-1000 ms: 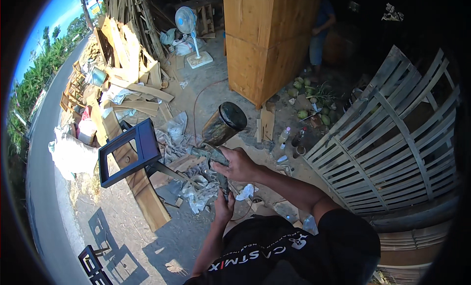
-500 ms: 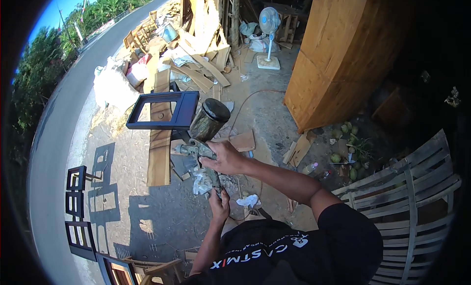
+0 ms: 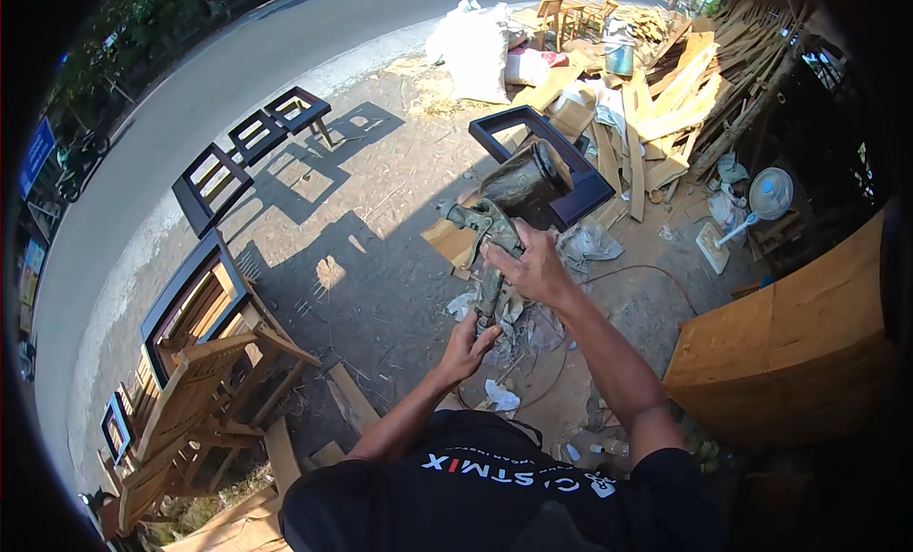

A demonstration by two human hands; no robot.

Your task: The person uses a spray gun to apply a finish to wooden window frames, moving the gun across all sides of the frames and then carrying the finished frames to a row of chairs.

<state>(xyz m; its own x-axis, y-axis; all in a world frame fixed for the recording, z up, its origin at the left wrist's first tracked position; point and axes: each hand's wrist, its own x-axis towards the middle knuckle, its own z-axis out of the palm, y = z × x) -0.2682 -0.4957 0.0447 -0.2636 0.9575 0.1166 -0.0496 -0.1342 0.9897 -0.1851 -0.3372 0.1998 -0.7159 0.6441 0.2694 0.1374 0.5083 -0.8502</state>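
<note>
Seemingly I'm positioning: my right hand clasps the spray gun out before me, my left grasping below; spraying a dark frame would next need, I judge, steady aim.

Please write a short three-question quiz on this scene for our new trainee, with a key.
1. Which hand is nearer the cup of the spray gun? A) left hand; B) right hand.
2. True or false: in the picture, the standing fan appears between the wood pile and the wooden cabinet.
3. Fill in: the person's shirt is ____ in colour.
Key: 1. B; 2. true; 3. black.
</note>
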